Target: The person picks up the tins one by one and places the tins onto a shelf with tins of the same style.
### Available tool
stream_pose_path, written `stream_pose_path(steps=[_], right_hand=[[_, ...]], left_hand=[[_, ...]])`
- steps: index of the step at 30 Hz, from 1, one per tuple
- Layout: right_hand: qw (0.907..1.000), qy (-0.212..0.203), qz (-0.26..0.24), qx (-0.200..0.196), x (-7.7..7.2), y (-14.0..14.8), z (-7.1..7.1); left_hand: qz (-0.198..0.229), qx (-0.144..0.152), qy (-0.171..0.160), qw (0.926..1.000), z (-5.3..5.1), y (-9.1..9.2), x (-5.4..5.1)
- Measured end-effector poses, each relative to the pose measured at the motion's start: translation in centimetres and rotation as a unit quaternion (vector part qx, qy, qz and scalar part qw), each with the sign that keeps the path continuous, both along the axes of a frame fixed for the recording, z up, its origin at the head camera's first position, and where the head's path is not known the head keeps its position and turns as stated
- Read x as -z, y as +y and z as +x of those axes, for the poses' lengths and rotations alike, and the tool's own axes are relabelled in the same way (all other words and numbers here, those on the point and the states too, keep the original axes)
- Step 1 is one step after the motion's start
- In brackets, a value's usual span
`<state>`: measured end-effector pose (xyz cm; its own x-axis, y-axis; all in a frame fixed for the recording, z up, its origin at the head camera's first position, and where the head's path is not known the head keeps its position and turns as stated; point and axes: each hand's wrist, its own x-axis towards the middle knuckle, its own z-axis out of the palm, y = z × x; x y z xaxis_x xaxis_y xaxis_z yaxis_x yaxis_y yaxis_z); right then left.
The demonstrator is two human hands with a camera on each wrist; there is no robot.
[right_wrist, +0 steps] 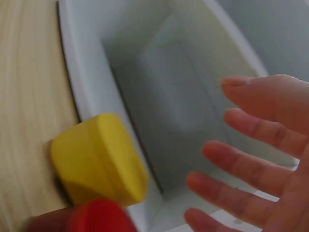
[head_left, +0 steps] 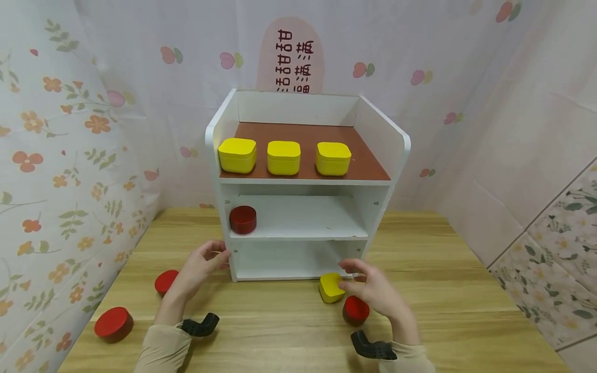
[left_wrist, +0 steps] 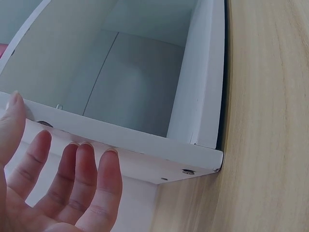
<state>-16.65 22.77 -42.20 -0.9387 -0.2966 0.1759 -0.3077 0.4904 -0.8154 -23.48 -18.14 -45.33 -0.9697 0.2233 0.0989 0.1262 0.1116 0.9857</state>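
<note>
A: Hands?
B: Right hand (head_left: 373, 288): released, fingers spread, nothing in its grasp. Nearest thing is the loose yellow box (head_left: 330, 290). Right wrist view shows a gap between fingertips and box.
A: Left hand?
B: Left hand (head_left: 202, 268) is at the left side panel (left_wrist: 145, 145) of the white shelf unit (head_left: 380, 150). Fingers relaxed, not clenched. Left wrist view: fingertips by the panel's outer face, thumb at its front edge. Can't tell if it puts any load on it.
A: Loose box, exact spot?
B: On the wood-grain table (head_left: 280, 336), just in front of the unit's bottom shelf (head_left: 284, 259), toward the right end. Can't tell whether it touches the shelf edge.
A: Neighbours?
B: A round red tin (head_left: 356, 311) just beside it, on the person's side and a bit right, below the right hand. Blurred in the wrist view.
A: Unit contents?
B: Brown top (head_left: 298, 132) has three yellow boxes (head_left: 284, 158) in a row along the front, leftmost by the side wall. Middle shelf (head_left: 303, 217) has a dark red tin (head_left: 243, 220) at its left end.
A: Rest of table?
B: Two more red tins (head_left: 114, 325) left of the left forearm, well apart. Black mount (head_left: 200, 326) on each wrist, beige sleeves (head_left: 163, 347). Printed curtain (head_left: 163, 103) behind.
</note>
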Motion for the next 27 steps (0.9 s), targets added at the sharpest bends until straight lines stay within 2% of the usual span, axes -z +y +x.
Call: stream_pose_path(steps=[6, 10, 20, 27], right_hand=[[0.9984, -0.029, 0.045, -0.018, 1.7, -0.1, -0.7], [0.9962, -0.040, 0.076, -0.015, 2.3, -0.4, -1.1], [0.9885, -0.072, 0.132, -0.011, 3.0, -1.1, -1.7], [0.9850, -0.071, 0.158, 0.000, 3.2, -1.7, -1.9]], left_hand=[[0.000, -0.003, -0.003, 1.0000, -0.1, 0.0, 0.3], [0.001, -0.005, -0.004, 1.0000, -0.1, 0.0, 0.3], [0.005, -0.002, 0.001, 1.0000, -0.2, 0.0, 0.3], [0.004, -0.001, 0.000, 1.0000, -0.2, -0.1, 0.3]])
